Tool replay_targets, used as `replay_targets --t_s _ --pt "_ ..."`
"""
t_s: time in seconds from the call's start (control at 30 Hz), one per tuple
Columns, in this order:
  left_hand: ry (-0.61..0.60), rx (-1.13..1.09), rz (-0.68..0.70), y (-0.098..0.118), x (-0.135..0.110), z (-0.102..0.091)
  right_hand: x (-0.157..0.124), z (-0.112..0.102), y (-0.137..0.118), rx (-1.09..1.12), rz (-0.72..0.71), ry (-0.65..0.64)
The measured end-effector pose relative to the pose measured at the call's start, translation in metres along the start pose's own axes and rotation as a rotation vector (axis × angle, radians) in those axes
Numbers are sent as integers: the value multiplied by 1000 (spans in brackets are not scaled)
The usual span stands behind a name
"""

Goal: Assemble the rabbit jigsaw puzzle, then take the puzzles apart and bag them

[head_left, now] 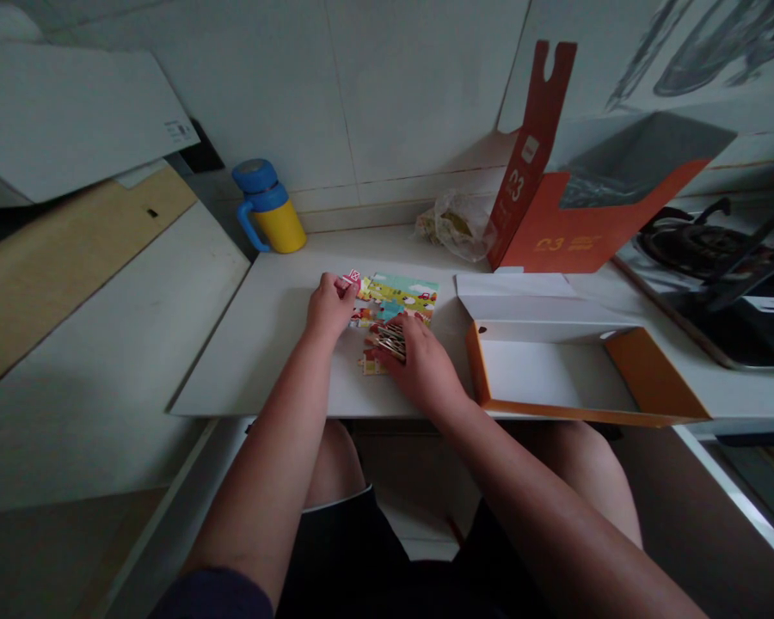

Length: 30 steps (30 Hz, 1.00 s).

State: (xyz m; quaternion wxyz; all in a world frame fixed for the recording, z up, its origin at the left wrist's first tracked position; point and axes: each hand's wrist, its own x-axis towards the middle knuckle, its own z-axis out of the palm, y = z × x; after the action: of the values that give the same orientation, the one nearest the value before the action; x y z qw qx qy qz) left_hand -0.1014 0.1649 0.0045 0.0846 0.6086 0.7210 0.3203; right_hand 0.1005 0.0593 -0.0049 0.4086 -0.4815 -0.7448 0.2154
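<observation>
A partly joined jigsaw puzzle with green, yellow and blue farm-like pictures lies flat on the white counter. At its left edge my left hand pinches a red-and-white puzzle piece between thumb and fingers. My right hand is closed around a stack of puzzle pieces, held edge-up over the lower part of the puzzle. Below that stack, a yellowish piece lies on the counter. Part of the puzzle is hidden behind my right hand.
An orange box with its lid up stands right of my right hand. Behind it are a tall orange-red carton and a clear plastic bag. A blue-and-yellow jug stands at the back left. A gas stove is at far right.
</observation>
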Motion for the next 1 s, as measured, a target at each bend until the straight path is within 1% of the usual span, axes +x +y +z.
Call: replay_targets --t_s 0.2,0.23,0.3,0.4,0.47,0.53,0.6,0.67,0.8,0.87,1.0 --pt "-80 -54 93 0 -3 -1 -1 1 0 -10 -5 15" --pt "-70 -80 95 1 -4 -1 -1 1 1 -11 -6 19" --pt "-5 -151 86 3 -5 -2 0 0 0 -7 -3 20" --pt "82 -322 37 4 -5 -3 0 -3 -1 12 6 5" --pt "79 -444 -9 4 -3 -3 1 -5 -3 23 15 2" --pt "57 -482 -37 3 -3 -2 1 -5 -3 31 20 -1" --pt "38 -410 -27 4 -3 -2 0 -4 -2 33 16 1" --pt "12 -290 -17 6 -5 -1 0 -3 -1 30 3 3" --pt "-37 -81 -39 15 -5 3 0 -1 1 19 -7 13" --pt "-41 -43 -54 19 -3 7 0 -1 0 15 -1 9" --pt "-73 -33 -80 25 -1 10 1 -2 -3 25 4 1"
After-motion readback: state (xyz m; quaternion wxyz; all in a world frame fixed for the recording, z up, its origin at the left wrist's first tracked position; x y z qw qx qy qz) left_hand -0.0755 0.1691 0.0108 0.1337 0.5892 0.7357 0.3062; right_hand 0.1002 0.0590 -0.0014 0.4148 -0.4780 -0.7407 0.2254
